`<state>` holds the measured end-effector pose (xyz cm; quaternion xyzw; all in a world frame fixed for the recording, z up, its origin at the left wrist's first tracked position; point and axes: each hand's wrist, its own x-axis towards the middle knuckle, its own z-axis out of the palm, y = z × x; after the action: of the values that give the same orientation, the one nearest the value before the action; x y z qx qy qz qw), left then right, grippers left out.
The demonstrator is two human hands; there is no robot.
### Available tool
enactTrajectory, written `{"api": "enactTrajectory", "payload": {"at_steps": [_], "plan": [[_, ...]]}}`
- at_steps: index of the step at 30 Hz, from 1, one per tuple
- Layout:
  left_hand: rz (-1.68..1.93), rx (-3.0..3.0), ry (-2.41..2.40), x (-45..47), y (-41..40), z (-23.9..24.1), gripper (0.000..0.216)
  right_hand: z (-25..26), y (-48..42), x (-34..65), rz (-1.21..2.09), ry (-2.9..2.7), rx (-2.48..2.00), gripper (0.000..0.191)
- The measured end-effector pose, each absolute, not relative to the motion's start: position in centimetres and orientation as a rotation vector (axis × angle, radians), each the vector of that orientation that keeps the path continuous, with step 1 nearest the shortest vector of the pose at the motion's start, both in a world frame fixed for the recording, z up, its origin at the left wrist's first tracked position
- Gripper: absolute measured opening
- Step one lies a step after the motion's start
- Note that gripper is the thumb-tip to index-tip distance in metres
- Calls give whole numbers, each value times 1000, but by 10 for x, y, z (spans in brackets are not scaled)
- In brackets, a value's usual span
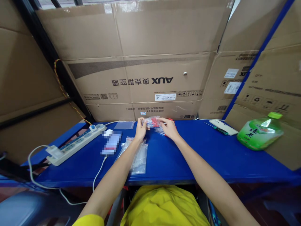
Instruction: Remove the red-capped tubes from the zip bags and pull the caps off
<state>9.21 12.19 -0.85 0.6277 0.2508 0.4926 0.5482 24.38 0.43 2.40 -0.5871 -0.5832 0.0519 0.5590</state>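
Both my hands meet at the far side of the blue table (199,157). My left hand (141,129) pinches one end of a small clear plastic bag with red parts inside (152,121). My right hand (169,128) grips the other end, fingers curled over it. More red pieces show just under my right hand, partly hidden. A stack of empty clear plastic bags (138,155) lies beside my left forearm.
A white power strip (75,145) with cables lies at the left. A blurred item (111,142) and another clear bag (124,125) sit behind it. A green bottle (260,131) lies at the right, near a white device (223,126) and a screwdriver (217,128). Cardboard boxes (145,62) wall the back.
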Motion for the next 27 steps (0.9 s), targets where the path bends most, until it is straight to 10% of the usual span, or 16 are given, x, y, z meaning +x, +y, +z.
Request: {"api": "enactTrajectory", "payload": {"at_steps": [27], "plan": [[1412,1449,522,94,116,-2,36,26,4,253,457,-1298,-1234,58]]}}
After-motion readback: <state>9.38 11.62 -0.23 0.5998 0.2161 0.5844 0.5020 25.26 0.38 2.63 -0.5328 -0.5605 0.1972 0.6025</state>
